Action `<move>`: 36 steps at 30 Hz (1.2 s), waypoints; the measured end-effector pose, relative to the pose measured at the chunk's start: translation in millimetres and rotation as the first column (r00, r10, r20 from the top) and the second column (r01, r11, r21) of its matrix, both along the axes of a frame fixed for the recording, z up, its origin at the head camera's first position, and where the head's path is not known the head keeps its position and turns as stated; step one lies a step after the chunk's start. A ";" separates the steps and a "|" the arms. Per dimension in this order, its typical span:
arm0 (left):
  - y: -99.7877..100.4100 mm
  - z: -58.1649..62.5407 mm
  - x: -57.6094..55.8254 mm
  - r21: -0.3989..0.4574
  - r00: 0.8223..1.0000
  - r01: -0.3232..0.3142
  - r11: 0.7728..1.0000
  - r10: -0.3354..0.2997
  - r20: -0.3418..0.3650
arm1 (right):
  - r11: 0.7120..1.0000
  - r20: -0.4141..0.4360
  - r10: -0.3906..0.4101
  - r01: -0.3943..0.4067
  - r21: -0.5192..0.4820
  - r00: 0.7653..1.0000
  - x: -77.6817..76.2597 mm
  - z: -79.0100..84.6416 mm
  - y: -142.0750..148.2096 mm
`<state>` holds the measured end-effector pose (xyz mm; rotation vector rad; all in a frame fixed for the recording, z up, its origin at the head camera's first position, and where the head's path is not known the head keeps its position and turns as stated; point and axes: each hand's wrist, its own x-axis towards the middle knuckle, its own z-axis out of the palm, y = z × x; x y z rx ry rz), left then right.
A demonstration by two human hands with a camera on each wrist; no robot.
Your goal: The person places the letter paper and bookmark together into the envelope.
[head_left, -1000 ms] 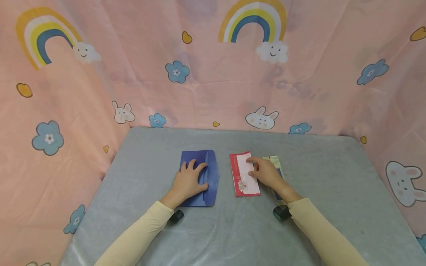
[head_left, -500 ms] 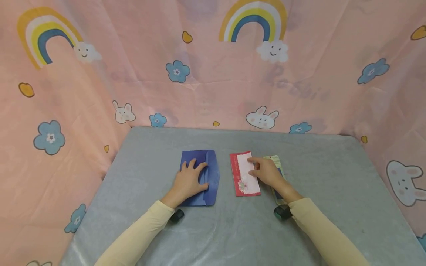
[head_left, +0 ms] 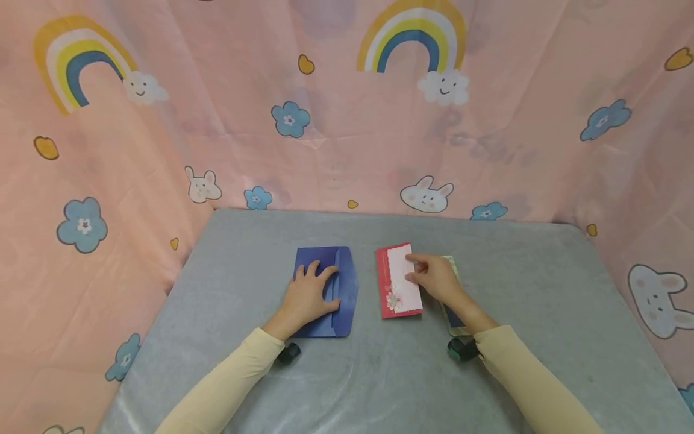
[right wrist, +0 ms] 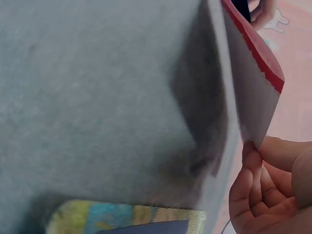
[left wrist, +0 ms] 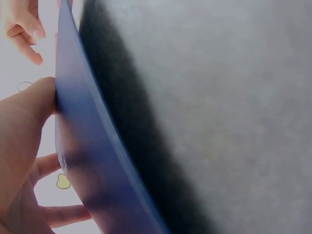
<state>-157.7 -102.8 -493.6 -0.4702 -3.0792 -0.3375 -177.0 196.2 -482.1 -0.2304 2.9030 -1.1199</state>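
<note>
Right hand point(head_left: 438, 281) pinches the red-and-white card point(head_left: 400, 280), edge raised off the table point(head_left: 412, 386)!
Left hand point(head_left: 306, 295) rests, fingers point(head_left: 312, 269) spread, on the blue envelope point(head_left: 331, 284): flap point(head_left: 349, 290) open, card outside it, patterned piece point(right wrist: 112, 214) lying near.

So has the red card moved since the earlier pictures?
Yes, slightly: in the head view, the red card appears higher, nearer the far edge of the gray table.

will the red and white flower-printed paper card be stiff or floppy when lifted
The red and white flower-printed paper card is probably light, since its edge looks thin. It seems fairly stiff for paper: pinched at one edge by the right hand, its white face looks nearly flat. Being so thin, it may still bend if pushed.
</note>
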 end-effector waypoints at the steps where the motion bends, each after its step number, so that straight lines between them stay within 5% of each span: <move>1: -0.1 0.1 0.3 0.002 1.000 0.000 1.000 0.000 0.001 | 1.000 -0.001 -0.001 0.001 -0.011 1.000 0.2 1.8 -0.3; 36: 1.2 -1.8 -0.4 0.007 1.000 -0.014 1.000 0.014 0.001 | 0.991 -0.019 0.013 -0.015 -0.135 1.000 1.4 8.1 -42.7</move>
